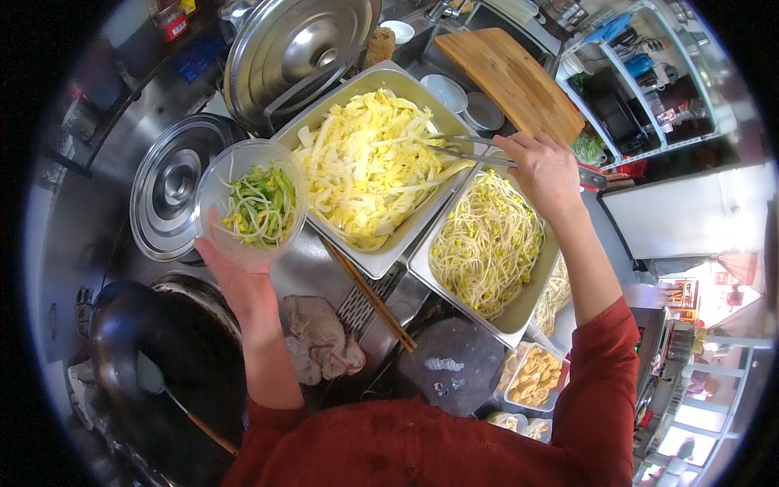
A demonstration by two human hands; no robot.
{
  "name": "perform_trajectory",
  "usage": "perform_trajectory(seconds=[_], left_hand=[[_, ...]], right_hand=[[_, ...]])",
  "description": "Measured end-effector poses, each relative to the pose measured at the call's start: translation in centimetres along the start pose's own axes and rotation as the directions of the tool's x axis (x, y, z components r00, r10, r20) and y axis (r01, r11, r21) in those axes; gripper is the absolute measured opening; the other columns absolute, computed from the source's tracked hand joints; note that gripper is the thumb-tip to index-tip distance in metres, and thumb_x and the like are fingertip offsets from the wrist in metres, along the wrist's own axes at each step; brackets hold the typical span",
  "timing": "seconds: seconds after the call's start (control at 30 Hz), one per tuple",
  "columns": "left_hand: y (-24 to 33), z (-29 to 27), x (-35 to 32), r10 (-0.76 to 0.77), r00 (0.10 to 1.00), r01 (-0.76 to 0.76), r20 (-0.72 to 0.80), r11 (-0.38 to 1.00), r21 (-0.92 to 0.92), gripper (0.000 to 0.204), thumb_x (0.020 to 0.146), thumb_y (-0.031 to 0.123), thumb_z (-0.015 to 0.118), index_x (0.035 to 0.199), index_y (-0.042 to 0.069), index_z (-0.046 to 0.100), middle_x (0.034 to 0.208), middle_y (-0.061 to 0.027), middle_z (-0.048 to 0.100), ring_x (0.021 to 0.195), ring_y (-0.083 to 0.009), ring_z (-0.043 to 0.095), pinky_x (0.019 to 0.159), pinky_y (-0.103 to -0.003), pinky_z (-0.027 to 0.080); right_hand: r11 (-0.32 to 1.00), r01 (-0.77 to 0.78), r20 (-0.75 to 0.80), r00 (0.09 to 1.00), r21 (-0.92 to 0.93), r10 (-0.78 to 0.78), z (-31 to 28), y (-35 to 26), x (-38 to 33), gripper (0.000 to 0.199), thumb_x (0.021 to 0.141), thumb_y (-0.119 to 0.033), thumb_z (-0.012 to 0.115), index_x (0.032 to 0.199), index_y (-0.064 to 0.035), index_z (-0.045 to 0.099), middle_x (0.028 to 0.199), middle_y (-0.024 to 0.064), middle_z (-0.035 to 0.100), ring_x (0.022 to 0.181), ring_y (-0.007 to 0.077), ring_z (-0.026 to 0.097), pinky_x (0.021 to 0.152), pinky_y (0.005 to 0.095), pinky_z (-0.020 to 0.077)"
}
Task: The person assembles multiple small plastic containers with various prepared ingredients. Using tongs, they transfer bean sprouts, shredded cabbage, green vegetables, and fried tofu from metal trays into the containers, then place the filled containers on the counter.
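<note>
My left hand [239, 280] is wrapped under a clear round plastic bowl [209, 185] and keeps it up beside the cabbage tray. Inside the bowl lie bean sprouts and green vegetable strips [264, 207]. Metal tongs [475, 149] are gripped in my right hand [542, 166]. Their tips reach into the shredded yellow-white cabbage [365, 158] at the right side of its steel tray [375, 266]; whether they pinch any cabbage I cannot tell. Just below my right hand, yellow-headed bean sprouts [487, 243] fill a second steel tray [507, 331].
A black wok [122, 341] with a ladle [195, 418] stands at lower left. Nearby are steel lids [166, 183], a crumpled cloth [316, 329] and long chopsticks [369, 296]. A wooden cutting board [515, 81] lies across the sink; a tub of tan pieces [535, 377] sits lower right.
</note>
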State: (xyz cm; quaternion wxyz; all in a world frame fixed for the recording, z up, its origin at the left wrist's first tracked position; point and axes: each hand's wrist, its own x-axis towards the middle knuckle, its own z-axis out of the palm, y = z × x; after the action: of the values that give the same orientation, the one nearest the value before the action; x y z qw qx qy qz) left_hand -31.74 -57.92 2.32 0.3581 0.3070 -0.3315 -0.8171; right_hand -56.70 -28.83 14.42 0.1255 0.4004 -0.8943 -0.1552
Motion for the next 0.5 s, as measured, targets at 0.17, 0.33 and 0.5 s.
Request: perform_trajectory(seconds=[0.17,0.33,0.5], left_hand=[[0.0,0.5,0.0,-0.018,1.0,0.018,-0.018,1.0,-0.007,0.075,0.107,0.065,0.026,0.161,0.013,0.03,0.164,-0.0087,0.032,0.15,-0.0274,0.034,0.122,-0.048,0.031],[0.0,1.0,-0.2,-0.026,0.999,0.025,-0.021,0.999,-0.025,0.075,0.107,0.065,0.026,0.161,0.012,0.03,0.164,-0.0089,0.033,0.151,-0.0268,0.033,0.123,-0.048,0.03],[0.1,0.9,-0.2,-0.026,1.0,0.026,-0.01,0.999,-0.02,0.074,0.107,0.064,0.028,0.16,0.012,0.031,0.164,-0.0085,0.034,0.15,-0.0262,0.034,0.122,-0.048,0.03]], right_hand=[[0.986,0.066,0.031,0.997,0.153,-0.072,-0.9,-0.6,0.2,0.047,0.073,-0.012,0.081,0.119,-0.0163,0.073,0.106,-0.0011,0.072,0.097,0.0232,0.067,0.085,0.0395,0.0553],[0.982,0.146,0.032,0.988,0.117,-0.151,-0.7,-2.0,0.9,0.045,0.072,-0.013,0.083,0.116,-0.0153,0.074,0.102,-0.0005,0.072,0.093,0.0225,0.067,0.082,0.0391,0.0554],[0.983,0.162,0.029,0.986,0.091,-0.166,0.0,-2.2,1.2,0.044,0.072,-0.013,0.083,0.116,-0.0153,0.074,0.102,-0.0011,0.071,0.091,0.0217,0.067,0.081,0.0382,0.0553]])
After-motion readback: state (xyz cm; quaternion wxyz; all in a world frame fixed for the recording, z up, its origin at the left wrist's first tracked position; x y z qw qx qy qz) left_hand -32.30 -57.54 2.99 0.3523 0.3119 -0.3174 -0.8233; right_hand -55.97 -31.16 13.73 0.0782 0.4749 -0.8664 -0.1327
